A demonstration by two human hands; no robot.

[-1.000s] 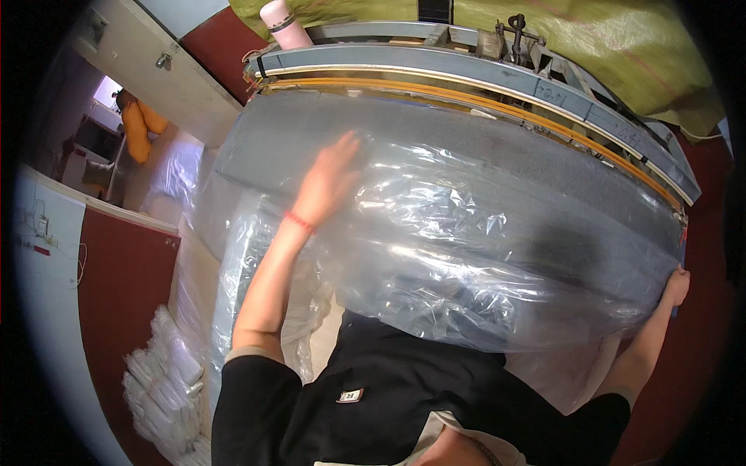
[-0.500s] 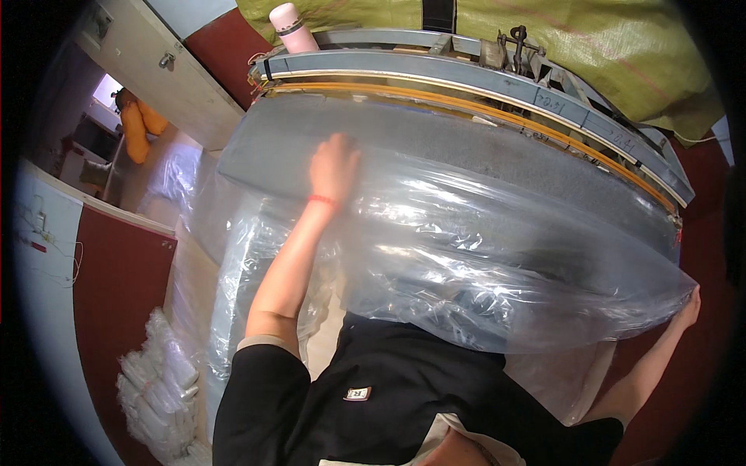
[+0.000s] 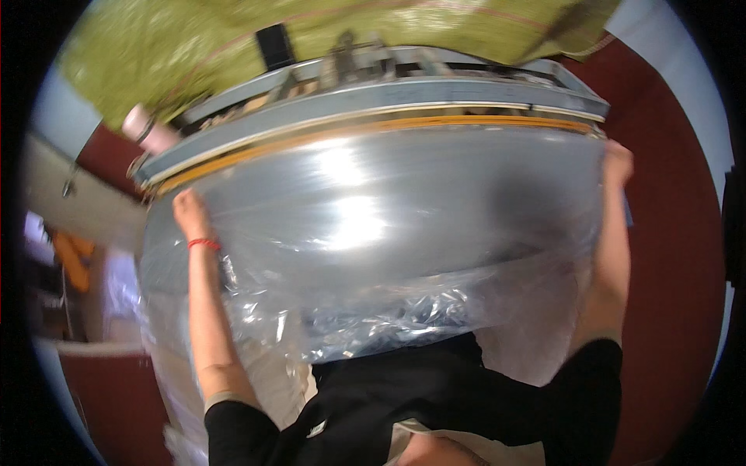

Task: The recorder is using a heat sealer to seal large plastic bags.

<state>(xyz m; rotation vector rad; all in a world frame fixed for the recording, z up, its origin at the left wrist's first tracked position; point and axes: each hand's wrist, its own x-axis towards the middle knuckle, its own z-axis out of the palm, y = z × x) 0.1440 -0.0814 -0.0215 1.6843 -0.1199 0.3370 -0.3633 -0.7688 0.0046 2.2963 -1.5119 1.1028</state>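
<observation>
A wide sheet of clear plastic film [image 3: 435, 210] stretches across the grey work surface before me, smooth at the far side and crumpled near my body. My left hand [image 3: 189, 211], with a red band at its wrist, is closed on the film's left part, near the far edge. At the far right corner my right hand [image 3: 618, 163] is closed on the film's other side. Just beyond the film runs a long grey metal bar [image 3: 373, 99] with an orange strip [image 3: 373, 128] along its near side. Both hands are slightly blurred, and their fingertips are hidden.
A pink bottle [image 3: 149, 128] stands by the bar's left end. Metal clamps [image 3: 342, 62] sit behind the bar, before a yellow-green woven sheet [image 3: 179, 62]. At the left, a person in orange [image 3: 74, 260] is seen through a doorway. A dark red wall panel [image 3: 668, 233] borders the right.
My left hand has moved left and closed on the film. My right hand has gone forward to the bar's right end, drawing the film flatter and farther forward. The view has turned right.
</observation>
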